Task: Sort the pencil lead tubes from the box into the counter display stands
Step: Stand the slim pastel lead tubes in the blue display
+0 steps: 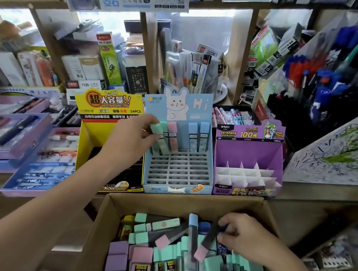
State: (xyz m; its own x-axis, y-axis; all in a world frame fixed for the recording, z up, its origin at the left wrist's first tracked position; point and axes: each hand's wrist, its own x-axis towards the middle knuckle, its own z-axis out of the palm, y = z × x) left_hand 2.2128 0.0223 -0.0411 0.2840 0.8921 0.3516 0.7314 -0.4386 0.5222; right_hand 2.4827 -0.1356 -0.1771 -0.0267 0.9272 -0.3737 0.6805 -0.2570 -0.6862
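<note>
While you work from the head view, note that your left hand (141, 131) pinches the cap end of a green-capped tube (156, 135) between thumb and fingertips. Holding it by the top leaves the lower end free to find a slot. That end sits below your grip, at the rear-left corner of the grid in the blue display stand (176, 192). The tube leans, so judge it as not yet fully seated. Just beyond your fingertips, a second green tube (164, 137) and a pink tube (172, 136) stand in the same back row, which suggests filling from the rear forward. The yellow stand (91, 132) lies on the wrist side of this grip; the purple stand (273, 157) lies well beyond the fingertips.

Your right hand (245, 238) is down in the cardboard box (187, 200), fingers curled on the upper end of a pink-capped tube (207, 241). The tube slants down from the grip, cap lowest. Loose tubes (167, 266) lie heaped beneath and beside this grip. Selecting the next tube while the other hand places one probably saves a reach.
</note>
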